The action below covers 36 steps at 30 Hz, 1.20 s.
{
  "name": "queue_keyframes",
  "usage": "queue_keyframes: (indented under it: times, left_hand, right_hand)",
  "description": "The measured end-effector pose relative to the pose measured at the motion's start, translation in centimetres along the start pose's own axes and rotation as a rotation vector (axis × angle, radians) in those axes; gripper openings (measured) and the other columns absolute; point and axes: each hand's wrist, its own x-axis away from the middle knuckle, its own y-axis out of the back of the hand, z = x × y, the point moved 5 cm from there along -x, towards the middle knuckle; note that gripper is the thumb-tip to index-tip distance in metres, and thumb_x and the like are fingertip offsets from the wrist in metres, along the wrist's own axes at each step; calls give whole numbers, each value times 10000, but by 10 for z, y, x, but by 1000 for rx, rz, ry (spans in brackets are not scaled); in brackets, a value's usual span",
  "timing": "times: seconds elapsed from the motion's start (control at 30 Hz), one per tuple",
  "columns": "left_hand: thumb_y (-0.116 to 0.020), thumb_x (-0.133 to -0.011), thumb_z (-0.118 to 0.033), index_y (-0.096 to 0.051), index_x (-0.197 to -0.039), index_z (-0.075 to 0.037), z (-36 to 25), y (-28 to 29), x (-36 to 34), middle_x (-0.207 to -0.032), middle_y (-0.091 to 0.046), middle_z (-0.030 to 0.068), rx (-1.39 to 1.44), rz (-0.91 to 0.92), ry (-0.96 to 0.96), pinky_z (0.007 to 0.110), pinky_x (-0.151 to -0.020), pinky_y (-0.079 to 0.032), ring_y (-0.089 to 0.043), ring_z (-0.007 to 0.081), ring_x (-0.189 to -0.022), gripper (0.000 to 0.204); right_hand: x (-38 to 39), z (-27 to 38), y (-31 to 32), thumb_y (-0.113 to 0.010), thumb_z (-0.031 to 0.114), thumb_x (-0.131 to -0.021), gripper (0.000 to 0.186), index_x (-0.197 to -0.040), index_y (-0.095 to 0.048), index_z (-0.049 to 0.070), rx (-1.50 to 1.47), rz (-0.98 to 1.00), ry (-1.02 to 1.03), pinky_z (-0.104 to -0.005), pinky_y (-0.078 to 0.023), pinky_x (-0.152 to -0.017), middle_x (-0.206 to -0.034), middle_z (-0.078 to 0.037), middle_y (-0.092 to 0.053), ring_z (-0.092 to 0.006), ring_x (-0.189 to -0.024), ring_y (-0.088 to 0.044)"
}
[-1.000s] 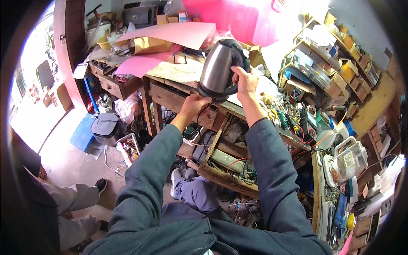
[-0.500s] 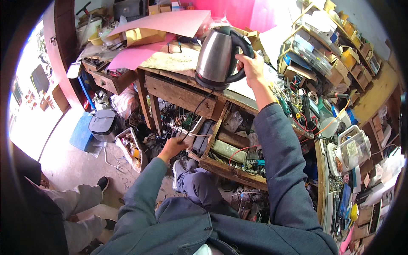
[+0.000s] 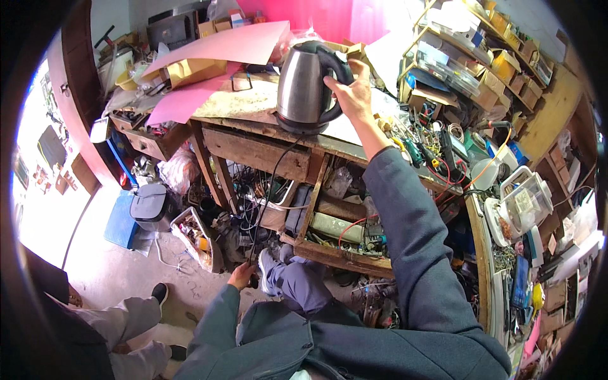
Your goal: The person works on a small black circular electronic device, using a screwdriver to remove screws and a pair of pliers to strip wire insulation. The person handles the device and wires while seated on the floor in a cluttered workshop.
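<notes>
2 pink sheets [image 3: 180, 104] noted on the bench [image 3: 253, 101], left portion. Floor, left: blue panel [image 3: 120, 221] beside dark lidded bin [image 3: 151, 204]; white tray [image 3: 217, 256] near bin, holding loose parts. Far right: clear plastic container [image 3: 527, 199].

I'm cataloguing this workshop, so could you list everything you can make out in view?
Kettle: one, silver and black, workbench front edge
Cord: one, black, hanging from kettle
Sheets: two, pink, workbench left
Open drawer: one, brown, under workbench
Tools and wires: many, mixed colours, workbench right
Boxes: many, brown and yellow, upper right
Clear box: one, transparent, far right
Lidded container: one, dark grey, floor left
Flat panel: one, blue, beside container
Crate: one, white, floor, parts inside
Co-worker's legs: two, light-trousered, lower left
Left hand: one, grey-sleeved, at cord's lower end
Right hand: one, grey-sleeved, on kettle's handle
</notes>
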Motion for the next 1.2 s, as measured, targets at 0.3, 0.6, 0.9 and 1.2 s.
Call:
queue_keyframes:
  times: [0.3,0.6,0.9,1.2]
  left_hand:
    - [-786,-849,-209,-707,-905,-15,-15,1,81,-830,-730,55,13,118,35,277,-613,-512,-658,124,-694,217]
    - [-698,-949,-174,-640,-1094,-32,-64,-3,119,-1075,-725,88,253,423,57,313,-685,-576,-689,182,-922,211]
    - [-636,-973,-137,-505,-1080,-53,-225,-50,165,-1018,-653,183,943,635,-243,476,-919,-513,-645,337,-1036,188]
    - [-606,-915,66,-540,-1179,-30,-336,-73,145,-1354,-560,183,685,568,-504,424,-1069,-465,-572,303,-1268,289]
  right_hand:
    - [-5,33,11,-776,162,-774,501,-1229,-569,136,284,76,179,-417,-540,-764,-842,-178,-701,-336,-796,-705]
    - [-15,24,18,-807,268,-809,494,-1230,-608,105,403,126,281,-360,-536,-785,-984,-90,-711,-214,-867,-680]
    - [69,23,124,-721,198,-897,263,-1129,-675,83,87,718,-434,-282,-523,-635,-828,-34,-691,-106,-687,-643]
    - [261,-8,189,-784,229,-739,301,-976,-757,47,728,1526,-430,-393,-550,-713,-872,-150,-738,-303,-784,-710]
